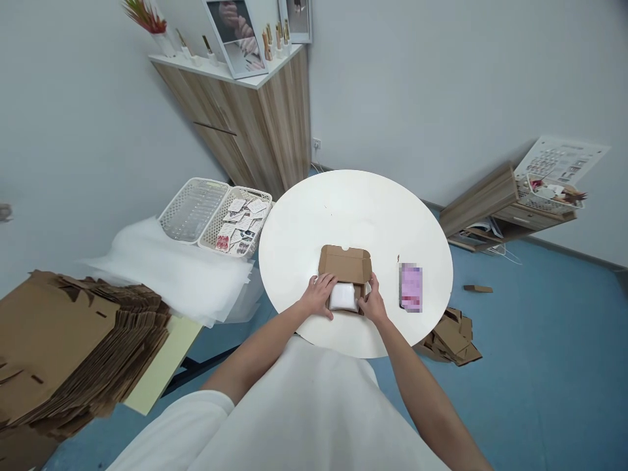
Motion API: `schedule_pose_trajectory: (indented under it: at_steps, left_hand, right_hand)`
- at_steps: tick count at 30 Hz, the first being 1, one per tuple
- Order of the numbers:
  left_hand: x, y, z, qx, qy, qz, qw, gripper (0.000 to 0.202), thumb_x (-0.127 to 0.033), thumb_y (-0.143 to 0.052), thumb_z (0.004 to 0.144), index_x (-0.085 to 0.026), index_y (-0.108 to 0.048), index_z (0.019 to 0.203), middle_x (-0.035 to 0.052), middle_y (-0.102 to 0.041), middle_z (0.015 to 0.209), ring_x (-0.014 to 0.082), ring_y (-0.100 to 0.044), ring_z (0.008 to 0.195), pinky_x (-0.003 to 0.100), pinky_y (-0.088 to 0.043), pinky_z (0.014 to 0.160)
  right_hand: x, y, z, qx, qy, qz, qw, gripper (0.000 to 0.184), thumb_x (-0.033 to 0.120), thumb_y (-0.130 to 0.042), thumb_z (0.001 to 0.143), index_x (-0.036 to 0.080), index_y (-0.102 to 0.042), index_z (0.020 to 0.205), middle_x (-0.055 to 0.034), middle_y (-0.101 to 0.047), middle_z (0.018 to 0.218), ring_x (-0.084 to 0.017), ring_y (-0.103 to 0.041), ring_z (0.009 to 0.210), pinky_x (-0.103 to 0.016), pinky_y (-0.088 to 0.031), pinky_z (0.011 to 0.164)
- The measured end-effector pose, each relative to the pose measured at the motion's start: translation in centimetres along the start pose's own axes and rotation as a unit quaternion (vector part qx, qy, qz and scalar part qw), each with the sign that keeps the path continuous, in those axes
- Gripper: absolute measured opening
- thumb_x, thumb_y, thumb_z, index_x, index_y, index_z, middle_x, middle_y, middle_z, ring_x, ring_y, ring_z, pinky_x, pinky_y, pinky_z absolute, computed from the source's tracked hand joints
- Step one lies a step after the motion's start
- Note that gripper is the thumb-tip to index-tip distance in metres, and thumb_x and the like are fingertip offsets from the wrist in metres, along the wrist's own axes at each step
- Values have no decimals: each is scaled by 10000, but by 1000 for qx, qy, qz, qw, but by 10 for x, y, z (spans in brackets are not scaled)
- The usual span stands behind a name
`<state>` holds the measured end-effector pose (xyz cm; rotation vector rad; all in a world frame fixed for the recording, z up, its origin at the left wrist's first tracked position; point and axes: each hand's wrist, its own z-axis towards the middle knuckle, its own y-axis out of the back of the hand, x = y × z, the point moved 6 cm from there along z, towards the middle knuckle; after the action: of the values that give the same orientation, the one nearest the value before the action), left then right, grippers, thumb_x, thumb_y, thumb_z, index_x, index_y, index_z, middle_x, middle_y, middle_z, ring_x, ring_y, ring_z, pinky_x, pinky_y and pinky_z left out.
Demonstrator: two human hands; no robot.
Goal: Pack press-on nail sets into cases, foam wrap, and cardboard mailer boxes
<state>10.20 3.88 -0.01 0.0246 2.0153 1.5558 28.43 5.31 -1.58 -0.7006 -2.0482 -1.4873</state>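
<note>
A small brown cardboard box point(345, 263) rests on the round white table with its lid raised and tilted away from me. Inside it lies a white wrapped packet point(343, 297). My left hand point(318, 296) grips the box's left side, its fingers reaching over the edge by the packet and the thumb near the front. On the opposite side, my right hand point(373, 302) holds the right wall, with the thumb at the inside edge and the index finger stretched along the lid's corner.
A phone point(411, 288), blurred out, lies on the table point(304, 216) to the right. Left are white baskets point(235, 222) with printed cards, white foam sheets point(171, 268) and stacked flat cardboard point(98, 353). Cardboard pieces point(454, 337) sit beyond the table's right edge.
</note>
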Motion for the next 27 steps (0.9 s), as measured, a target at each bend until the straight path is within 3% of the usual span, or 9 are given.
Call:
schedule_pose_trajectory:
  at_steps: [5, 9, 11, 14, 17, 19, 22, 27]
  left_hand:
    - [1, 2, -2, -15, 17, -3, 1000, 1134, -593, -710, 358, -210, -238, 1315, 148, -257, 1356, 359, -166, 1249, 474, -113, 988]
    - [8, 7, -9, -79, 96, -17, 992, 1230, -616, -709, 318, -182, -175, 1338, 178, -129, 1395, 393, -75, 1266, 506, -98, 985]
    - [16, 13, -13, -128, 156, -59, 978, 1236, -634, -684, 368, -163, -104, 1352, 191, -77, 1401, 388, -83, 1266, 510, -149, 973]
    - [32, 19, -14, -178, 251, -188, 933, 1015, -597, -569, 613, -165, -33, 1358, 189, -161, 1378, 302, -323, 1188, 422, -319, 903]
    - [44, 24, -2, -173, 286, -310, 890, 681, -465, -451, 782, -186, -173, 1338, 136, -431, 1220, 165, -546, 877, 309, -412, 787]
    - [47, 29, 11, -157, 271, -339, 887, 536, -391, -466, 793, -200, -321, 1273, 84, -543, 1074, 128, -557, 740, 272, -430, 721]
    - [52, 35, 24, -167, 274, -325, 890, 299, -301, -461, 796, -192, -498, 1073, 52, -594, 944, 129, -553, 701, 254, -429, 659]
    - [57, 32, 22, -187, 307, -261, 896, 117, -206, -449, 774, -174, -529, 853, 34, -585, 757, 148, -538, 672, 247, -409, 582]
  right_hand:
    - [1, -6, 4, 14, 52, -31, 998, 730, 115, -416, 639, 279, -195, 1315, -32, -455, 1230, -156, -560, 815, -298, -449, 712]
    - [-2, -8, 7, -2, 66, -44, 997, 735, 95, -410, 638, 263, -193, 1320, -35, -406, 1275, -184, -512, 984, -323, -436, 795]
    - [-2, -9, 8, -7, 73, -54, 996, 741, 89, -407, 641, 258, -177, 1326, -41, -409, 1269, -193, -491, 1024, -329, -433, 807]
    - [-1, -9, 9, -11, 83, -68, 994, 740, 79, -400, 650, 255, -165, 1330, -53, -437, 1233, -203, -496, 1011, -332, -446, 771]
    - [3, -10, 11, -17, 94, -84, 992, 734, 72, -389, 661, 252, -156, 1333, -65, -458, 1203, -208, -514, 970, -331, -457, 728]
    - [7, -9, 15, -23, 95, -99, 990, 728, 73, -381, 672, 243, -144, 1338, -76, -460, 1201, -210, -528, 935, -330, -460, 698]
    - [14, -4, 21, -43, 94, -125, 987, 726, 80, -366, 694, 234, -96, 1350, -92, -430, 1244, -213, -543, 889, -320, -453, 641]
    - [18, 2, 25, -73, 77, -171, 980, 732, 111, -361, 735, 243, 1, 1357, -102, -442, 1245, -206, -557, 782, -288, -394, 538]
